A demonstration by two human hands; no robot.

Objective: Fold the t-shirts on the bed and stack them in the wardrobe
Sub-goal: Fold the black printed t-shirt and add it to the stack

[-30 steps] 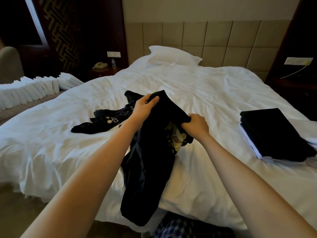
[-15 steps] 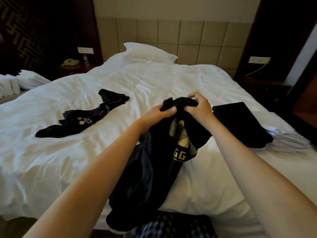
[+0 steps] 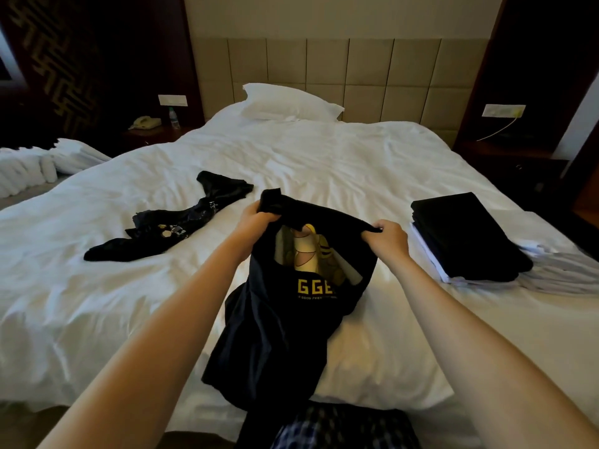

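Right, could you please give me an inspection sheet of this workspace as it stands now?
Surface: rumpled white bed sheet.
Job's things: black t-shirt with yellow print held up over the near edge; crumpled black t-shirt lying left; stack of folded dark and white shirts right.
Clutter: white pillow; rolled white towels off the bed, left.
Hands: left hand and right hand grip the printed shirt's top edge.
Cables: white cable from the right wall plate.
Surroundings: beige padded headboard; telephone and bottle on left nightstand.

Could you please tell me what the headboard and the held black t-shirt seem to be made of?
The headboard: apparently upholstered, leatherette or fabric, matte beige, given its seamed square panels. The black t-shirt: soft matte knit, probably cotton; it hangs limp and bunches where gripped, with a yellow printed graphic.
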